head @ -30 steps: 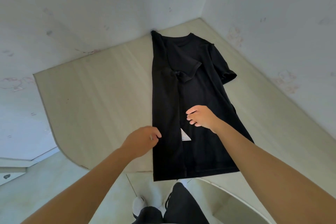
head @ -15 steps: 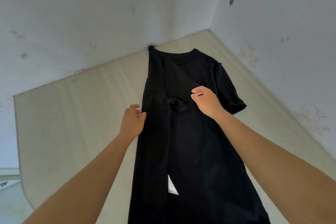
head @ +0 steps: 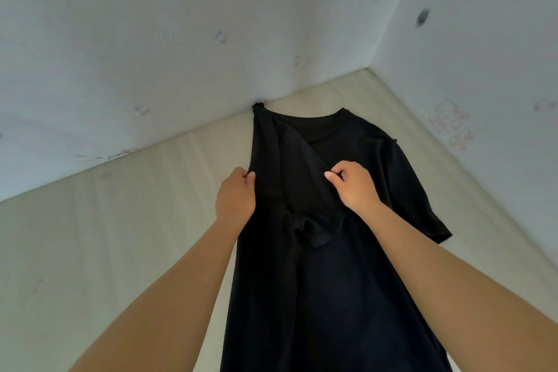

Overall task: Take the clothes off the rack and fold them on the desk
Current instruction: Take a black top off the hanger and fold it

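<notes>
head view: t-shirt (head: 347, 281) on desk (head: 120, 235)
my left hand (head: 237, 199), right hand (head: 354, 187): each pinching cloth
done: 9 o'clock side folded
pending: 3 o'clock side

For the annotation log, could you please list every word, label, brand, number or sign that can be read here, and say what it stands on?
No text can be read in this picture.
black T-shirt: no print, brand or label shows on it.
right wall: faint reddish marks, too blurred to read; I cannot tell whether they are writing.
</notes>
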Tool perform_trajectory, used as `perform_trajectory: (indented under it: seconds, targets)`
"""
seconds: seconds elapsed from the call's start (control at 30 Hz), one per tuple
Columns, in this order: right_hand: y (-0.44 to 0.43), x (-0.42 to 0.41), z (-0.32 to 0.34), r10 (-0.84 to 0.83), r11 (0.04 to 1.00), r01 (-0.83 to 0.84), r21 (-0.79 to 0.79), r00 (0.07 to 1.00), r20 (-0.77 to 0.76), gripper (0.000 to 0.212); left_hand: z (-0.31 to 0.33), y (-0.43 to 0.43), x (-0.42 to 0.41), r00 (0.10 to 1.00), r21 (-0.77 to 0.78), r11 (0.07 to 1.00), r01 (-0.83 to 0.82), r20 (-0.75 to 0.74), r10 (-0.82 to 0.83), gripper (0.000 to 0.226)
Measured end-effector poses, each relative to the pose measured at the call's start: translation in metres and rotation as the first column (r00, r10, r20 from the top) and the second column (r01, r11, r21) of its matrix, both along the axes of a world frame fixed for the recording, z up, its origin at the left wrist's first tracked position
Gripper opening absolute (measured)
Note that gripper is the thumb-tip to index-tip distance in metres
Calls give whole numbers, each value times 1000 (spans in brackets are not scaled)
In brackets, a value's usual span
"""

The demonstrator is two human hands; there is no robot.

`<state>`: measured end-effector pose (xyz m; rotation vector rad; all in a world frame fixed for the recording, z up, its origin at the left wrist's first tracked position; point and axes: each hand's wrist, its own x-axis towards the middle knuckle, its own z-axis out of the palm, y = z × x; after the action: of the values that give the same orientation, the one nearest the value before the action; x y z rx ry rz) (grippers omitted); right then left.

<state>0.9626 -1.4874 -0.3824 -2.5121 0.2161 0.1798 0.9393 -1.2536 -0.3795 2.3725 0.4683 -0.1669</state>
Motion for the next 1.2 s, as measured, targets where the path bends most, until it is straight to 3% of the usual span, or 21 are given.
perform_trajectory:
  seconds: [0.07, 0.13, 0.23, 0.33, 0.47, 0.6, 0.7, 0.77, 0.8, 0.9, 0.93, 1.0, 1.07, 1.13, 1.2]
  targets:
    - [-1, 8, 8, -48, 999, 43, 28, 974, 220, 16, -3, 8, -2, 997, 97, 994, -55, 59, 50, 30]
    - [1, 18, 13, -43, 998, 52, -22, 955, 293, 18, -6, 13, -4, 997, 186, 981, -52, 66, 40, 31]
    - [4, 33, 10, 75, 971, -78, -227, 997, -21, 26, -7, 14, 7, 1000, 221, 975, 1, 22, -6, 27]
    - [14, 51, 12, 62, 972, -99, -215, 983, -172, 42, -1, 14, 35, 999, 103, 994, -21, 51, 16, 25]
    - [29, 71, 8, 117, 988, -134, -79, 974, -192, 45, 4, 8, 82, 997, -109, 992, -63, 42, 68, 36]
    - [38, 77, 4, 135, 991, -134, 15, 975, -179, 43, -2, -3, 123, 998, -121, 992, -40, 52, 47, 33]
    - [40, 73, 3, 105, 994, -104, -12, 993, 61, 29, -3, -9, 134, 984, -196, 977, -89, 135, 117, 13]
    - [34, 72, 4, 41, 996, -19, -91, 969, 243, 31, -2, -9, 135, 958, -239, 957, -166, 191, 214, 12]
    - [31, 72, 4, 32, 992, 0, -125, 967, 254, 32, -3, -8, 135, 950, -239, 951, -197, 194, 245, 13]
    - [19, 70, 0, 28, 981, -14, -193, 997, 69, 40, -9, -11, 133, 941, -249, 939, -239, 180, 287, 14]
    - [15, 70, -1, 7, 983, -2, -185, 1000, 24, 44, -9, -12, 129, 926, -209, 948, -238, 245, 287, 17]
    - [6, 71, 0, -17, 987, 11, -160, 999, -38, 55, -8, -16, 114, 887, -13, 989, -150, 440, 140, 16]
    - [-5, 73, 10, 31, 998, -39, -44, 983, -181, 64, -7, -23, 92, 869, 130, 984, 123, 465, -171, 14]
    - [-19, 72, 25, 186, 974, -123, 193, 916, -356, 63, -10, -28, 68, 849, 201, 892, 405, 279, -449, 33]
    - [-33, 66, 32, 311, 943, -205, 264, 827, -469, 42, -21, -31, 49, 774, 370, 731, 573, 48, -631, 64]
